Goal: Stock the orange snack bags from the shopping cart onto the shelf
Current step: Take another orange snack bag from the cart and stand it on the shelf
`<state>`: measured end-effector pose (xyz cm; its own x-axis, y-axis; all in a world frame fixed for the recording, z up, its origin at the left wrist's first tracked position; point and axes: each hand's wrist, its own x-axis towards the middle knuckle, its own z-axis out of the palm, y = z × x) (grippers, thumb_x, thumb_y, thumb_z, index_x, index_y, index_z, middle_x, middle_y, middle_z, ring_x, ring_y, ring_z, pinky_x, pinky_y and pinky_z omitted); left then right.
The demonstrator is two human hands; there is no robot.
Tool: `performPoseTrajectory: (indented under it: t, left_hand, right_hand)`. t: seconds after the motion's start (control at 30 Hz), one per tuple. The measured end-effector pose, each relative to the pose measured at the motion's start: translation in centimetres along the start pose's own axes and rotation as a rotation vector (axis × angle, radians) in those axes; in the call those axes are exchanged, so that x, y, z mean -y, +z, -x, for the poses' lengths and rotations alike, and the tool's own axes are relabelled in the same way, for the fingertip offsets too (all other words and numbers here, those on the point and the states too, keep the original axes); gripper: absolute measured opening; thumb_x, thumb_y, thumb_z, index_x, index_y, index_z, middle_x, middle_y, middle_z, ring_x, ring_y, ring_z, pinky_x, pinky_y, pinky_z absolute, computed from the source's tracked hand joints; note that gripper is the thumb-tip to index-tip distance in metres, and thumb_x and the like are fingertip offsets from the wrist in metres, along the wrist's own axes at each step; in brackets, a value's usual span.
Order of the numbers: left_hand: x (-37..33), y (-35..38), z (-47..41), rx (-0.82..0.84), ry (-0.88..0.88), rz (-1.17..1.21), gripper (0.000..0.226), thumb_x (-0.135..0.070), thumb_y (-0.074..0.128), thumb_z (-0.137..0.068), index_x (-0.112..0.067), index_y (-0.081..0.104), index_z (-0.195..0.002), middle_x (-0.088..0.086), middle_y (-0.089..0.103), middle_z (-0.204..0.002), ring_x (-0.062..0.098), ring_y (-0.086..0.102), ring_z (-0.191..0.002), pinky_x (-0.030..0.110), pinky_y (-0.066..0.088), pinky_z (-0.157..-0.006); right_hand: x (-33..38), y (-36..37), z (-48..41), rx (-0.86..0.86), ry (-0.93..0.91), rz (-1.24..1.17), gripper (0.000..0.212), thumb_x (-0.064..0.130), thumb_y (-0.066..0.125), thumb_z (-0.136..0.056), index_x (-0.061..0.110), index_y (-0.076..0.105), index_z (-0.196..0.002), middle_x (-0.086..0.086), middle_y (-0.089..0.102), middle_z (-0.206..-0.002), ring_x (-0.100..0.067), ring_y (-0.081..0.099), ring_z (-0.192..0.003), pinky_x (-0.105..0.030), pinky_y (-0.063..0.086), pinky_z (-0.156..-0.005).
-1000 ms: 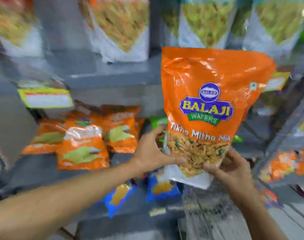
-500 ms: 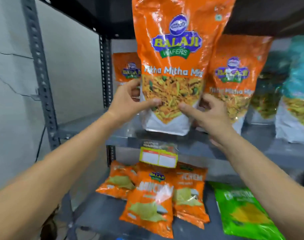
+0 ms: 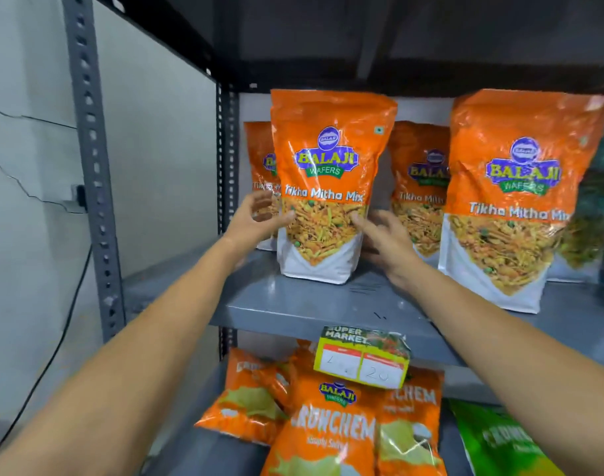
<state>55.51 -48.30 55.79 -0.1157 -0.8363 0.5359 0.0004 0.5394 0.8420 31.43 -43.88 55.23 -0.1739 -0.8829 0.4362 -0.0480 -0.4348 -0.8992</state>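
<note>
An orange Tikha Mitha Mix snack bag (image 3: 328, 159) stands upright with its white base on the grey middle shelf (image 3: 293, 304). My left hand (image 3: 255, 218) grips its lower left edge, thumb on the front and fingers behind. My right hand (image 3: 383, 242) holds the lower right edge, thumb tip on the front. Two bags of the same kind stand behind it, one at the left (image 3: 259, 156) and one at the right (image 3: 417, 187). A further one (image 3: 513, 201) stands at the front right. The shopping cart is out of view.
A grey slotted upright (image 3: 91, 166) frames the shelf on the left, and a dark shelf (image 3: 362, 39) hangs close above the bags. A price tag (image 3: 362, 362) is clipped to the shelf's front edge. Below lie orange Crunchem packs (image 3: 331, 431) and a green pack (image 3: 499, 444).
The view swung from the lower shelves up to the middle shelf. Both hands lifted the bag and set it down upright in front of the left rear bag.
</note>
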Motion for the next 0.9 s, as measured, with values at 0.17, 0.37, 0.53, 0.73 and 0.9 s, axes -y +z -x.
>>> performPoseTrajectory:
  t: [0.17, 0.37, 0.53, 0.73, 0.9]
  left_hand:
    - [0.1, 0.4, 0.3, 0.074, 0.000, -0.031, 0.056, -0.023, 0.082, -0.070, -0.029, 0.052, -0.117, 0.004, 0.060, -0.122, 0.021, 0.058, -0.114, 0.032, 0.055, -0.073]
    - [-0.2, 0.0, 0.2, 0.079, -0.045, 0.013, 0.052, -0.014, 0.080, -0.071, -0.030, 0.053, -0.112, 0.000, 0.062, -0.112, 0.023, 0.057, -0.116, 0.047, 0.053, -0.089]
    - [-0.1, -1.0, -0.3, -0.142, -0.084, 0.030, 0.041, -0.008, 0.071, -0.072, -0.030, 0.056, -0.103, 0.007, 0.062, -0.116, 0.026, 0.059, -0.109, 0.042, 0.052, -0.082]
    - [0.5, -2.6, -0.3, -0.346, -0.081, 0.115, 0.034, -0.007, 0.060, -0.071, -0.033, 0.057, -0.092, -0.012, 0.063, -0.087, 0.008, 0.060, -0.081, 0.026, 0.045, -0.060]
    - [0.7, -2.5, 0.6, -0.491, 0.006, -0.096, 0.037, -0.014, 0.066, -0.071, -0.022, 0.054, -0.104, -0.002, 0.058, -0.100, 0.017, 0.056, -0.089, 0.031, 0.049, -0.075]
  right_hand:
    - [0.5, -0.3, 0.1, 0.029, 0.128, -0.056, 0.037, 0.025, 0.076, -0.076, 0.022, 0.059, -0.109, -0.004, 0.067, -0.115, -0.027, 0.062, -0.106, -0.044, 0.055, -0.081]
    - [0.1, 0.5, 0.2, 0.080, 0.064, -0.016, 0.032, 0.017, 0.078, -0.074, 0.017, 0.063, -0.103, -0.001, 0.073, -0.092, -0.025, 0.068, -0.097, -0.042, 0.059, -0.076]
    - [-0.2, 3.8, -0.7, 0.137, 0.058, 0.028, 0.033, 0.020, 0.080, -0.073, 0.016, 0.063, -0.101, -0.005, 0.073, -0.098, -0.021, 0.070, -0.090, -0.036, 0.062, -0.063]
    - [-1.0, 7.8, -2.2, 0.199, 0.042, -0.017, 0.027, 0.019, 0.082, -0.072, 0.025, 0.064, -0.091, 0.001, 0.073, -0.090, -0.006, 0.072, -0.068, -0.028, 0.057, -0.051]
    - [-1.3, 7.2, -1.3, 0.173, -0.001, 0.114, 0.023, 0.024, 0.081, -0.073, 0.018, 0.061, -0.082, -0.005, 0.068, -0.085, -0.017, 0.067, -0.074, -0.030, 0.057, -0.059]
